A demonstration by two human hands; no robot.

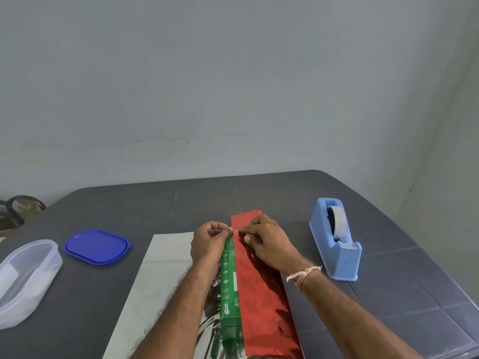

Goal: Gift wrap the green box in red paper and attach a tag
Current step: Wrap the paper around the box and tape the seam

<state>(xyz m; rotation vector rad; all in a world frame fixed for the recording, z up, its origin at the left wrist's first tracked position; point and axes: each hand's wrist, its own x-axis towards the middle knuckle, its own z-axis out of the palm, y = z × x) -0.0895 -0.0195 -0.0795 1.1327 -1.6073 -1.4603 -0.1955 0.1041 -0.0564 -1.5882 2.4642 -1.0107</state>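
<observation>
A long green box [228, 286] lies lengthwise on the dark table, running away from me. Shiny red paper [261, 294] is folded over its right part, and the paper's pale underside [158, 275] spreads out flat to the left. My left hand [208, 242] has its fingers curled at the box's far end, the thumb at the red paper's edge. My right hand [267, 242] pinches that same edge of the red paper against the box's far end. Whether a piece of tape is between the fingers cannot be seen.
A light blue tape dispenser [335, 242] stands to the right of the box. On the left lie a blue lid [97, 246] and a clear plastic container [24, 278]. The dark table [404, 307] ends at a grey wall.
</observation>
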